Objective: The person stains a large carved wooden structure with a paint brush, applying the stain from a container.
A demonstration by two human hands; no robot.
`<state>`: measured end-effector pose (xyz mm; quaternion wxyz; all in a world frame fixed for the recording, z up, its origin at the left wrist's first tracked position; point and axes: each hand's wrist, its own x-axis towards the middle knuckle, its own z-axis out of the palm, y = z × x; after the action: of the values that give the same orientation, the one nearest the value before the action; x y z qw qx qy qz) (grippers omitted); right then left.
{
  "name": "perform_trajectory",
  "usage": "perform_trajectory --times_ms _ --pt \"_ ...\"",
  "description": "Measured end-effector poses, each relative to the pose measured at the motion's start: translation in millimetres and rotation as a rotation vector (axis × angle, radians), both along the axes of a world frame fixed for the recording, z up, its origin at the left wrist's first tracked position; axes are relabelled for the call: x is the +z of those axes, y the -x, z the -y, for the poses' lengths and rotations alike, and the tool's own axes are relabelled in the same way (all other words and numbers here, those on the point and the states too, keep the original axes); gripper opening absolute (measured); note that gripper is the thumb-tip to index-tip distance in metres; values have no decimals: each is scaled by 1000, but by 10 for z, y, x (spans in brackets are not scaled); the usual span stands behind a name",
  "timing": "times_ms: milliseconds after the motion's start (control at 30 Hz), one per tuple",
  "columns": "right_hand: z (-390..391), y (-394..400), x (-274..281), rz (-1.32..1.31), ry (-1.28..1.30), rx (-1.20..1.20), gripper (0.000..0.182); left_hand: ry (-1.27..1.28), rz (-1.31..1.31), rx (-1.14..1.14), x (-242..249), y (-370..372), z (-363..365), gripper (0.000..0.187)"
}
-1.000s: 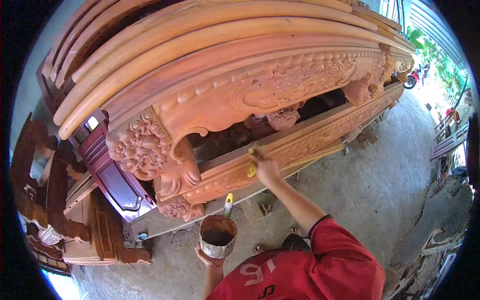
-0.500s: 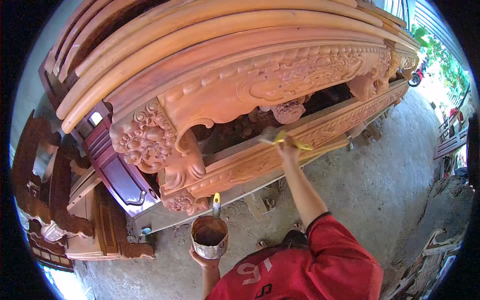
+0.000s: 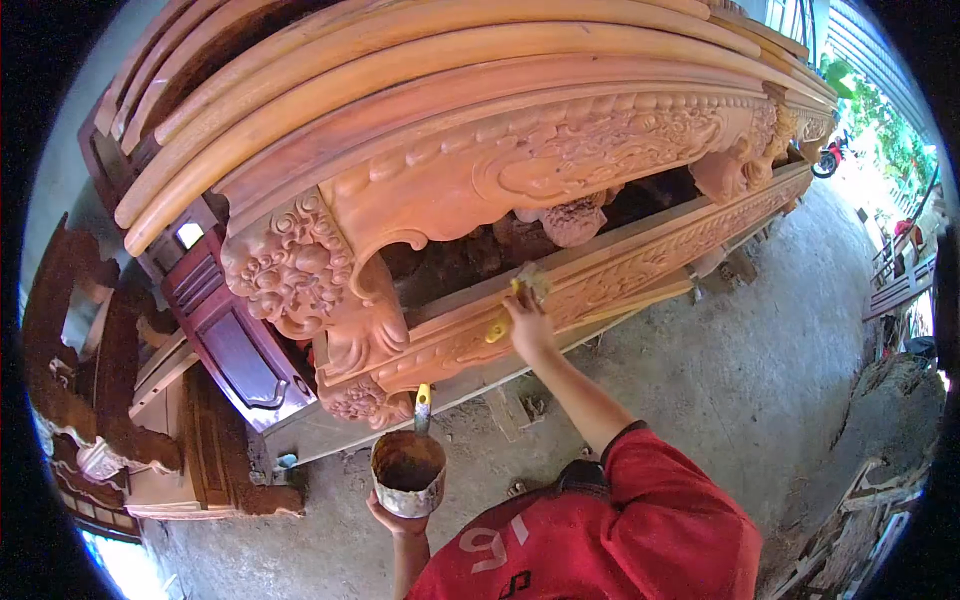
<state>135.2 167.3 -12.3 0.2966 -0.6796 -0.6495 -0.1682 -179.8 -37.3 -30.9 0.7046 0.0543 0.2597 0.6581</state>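
Note:
My right hand (image 3: 528,325) is closed around a yellow-handled brush (image 3: 498,326), its bristles pointing up and right near the lower carved rail (image 3: 600,285). My left hand (image 3: 398,515) holds a round metal can (image 3: 410,478) from below and the side, with brown stuff inside. A second yellow-handled brush (image 3: 423,400) stands in the can and leans on its far rim. In front of me is a large carved wooden piece (image 3: 440,205) with a scrolled, flowered corner. Whether the bristles touch the wood is hard to tell.
Long curved wooden rails (image 3: 400,60) lie on top. To the left are a dark red panel door (image 3: 240,350) and a wooden cabinet (image 3: 180,460). Scrap wood (image 3: 890,400) lies along the right side, and a red motorbike (image 3: 829,158) stands far back.
My right hand and its brush have moved left and slightly toward me, and the brush has turned. My left hand and the can have shifted slightly left.

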Motion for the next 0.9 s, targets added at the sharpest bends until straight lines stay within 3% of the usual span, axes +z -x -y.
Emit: perform_trajectory --times_ms 100,167,200,267,300,367,400,467,500,567,633,700,767,900 --pt "67 285 63 -171 -28 132 25 -15 -1 -22 -6 84 30 63" --pt "76 418 79 -684 264 380 22 -24 -7 19 -32 77 2 62" --pt "71 459 92 -683 264 375 22 -22 -6 14 -39 70 -2 62" --pt "111 537 291 -1114 377 647 27 -23 8 11 -20 43 -29 61" --pt "74 574 238 -1116 374 640 27 -22 7 4 9 18 -42 61" --pt "9 609 125 -1511 415 703 33 -45 -41 0 132 -78 -87 62" --pt "3 535 65 -1511 415 699 33 -43 -39 -3 130 -99 -113 62" --pt "63 274 21 -1125 377 505 36 -76 -57 -40 119 -118 -156 63" --pt "45 99 -71 -1115 345 498 36 -74 -60 -40 105 -112 -171 63" --pt "36 -193 -390 -1146 2 465 33 -63 -51 -95 71 -76 -217 68" --pt "115 -593 -487 -1430 -39 301 29 -62 -37 -114 46 -75 -232 67" --pt "254 -1029 -260 -1154 -121 -45 29 -74 -25 -144 38 -92 -263 66" --pt "218 -1540 -285 -981 -206 -155 28 -58 -62 -86 55 -176 -330 63" --pt "113 -2078 -401 -1173 -407 14 28 -5 -41 -131 14 -262 -474 64"
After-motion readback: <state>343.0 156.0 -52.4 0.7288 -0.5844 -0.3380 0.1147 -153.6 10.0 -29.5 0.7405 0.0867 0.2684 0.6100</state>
